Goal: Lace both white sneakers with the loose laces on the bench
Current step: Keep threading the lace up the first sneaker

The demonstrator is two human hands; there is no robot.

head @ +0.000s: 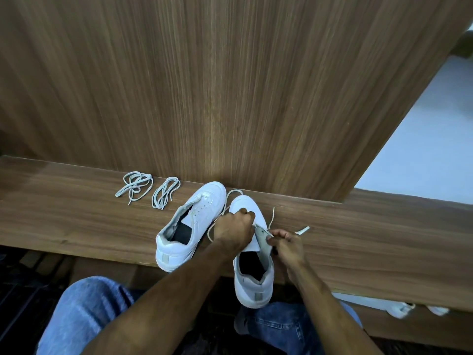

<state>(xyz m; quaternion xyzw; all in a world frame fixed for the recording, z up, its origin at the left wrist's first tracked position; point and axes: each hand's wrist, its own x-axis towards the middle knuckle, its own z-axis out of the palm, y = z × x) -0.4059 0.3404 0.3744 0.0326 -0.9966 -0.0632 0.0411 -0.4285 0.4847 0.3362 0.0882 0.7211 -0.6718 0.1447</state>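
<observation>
White leather on both sneakers, and both sit on the wooden bench (76, 221) with their heels hanging over the near edge. The left hand (231, 230) is curled over the front of the right sneaker (252, 290), fingers closed around the lace (231, 194) near the lower eyelets. The right hand (286, 243) pinches the grey tongue and the eyelet flap at that shoe's outer side, with one lace end (272, 216) standing up just beyond its knuckles and a flat white tip lying on the wood past its thumb side. Whether the lace already passes through an eyelet is hidden under the left hand.

The left sneaker (189, 226) lies unlaced just beside the left wrist, tilted onto its side. Two bundles of spare laces (148, 190) lie well beyond and to the outside of the left hand.

Risks, as I judge them: the working shoe overhangs the edge, so a firm tug toward the body could drag it off the bench. Pulling one end harder than the other would leave uneven lengths and force re-threading. The slack loop by the toe runs close to the other sneaker and could snag on it or knot. Letting the tongue go may bury the eyelets again.
</observation>
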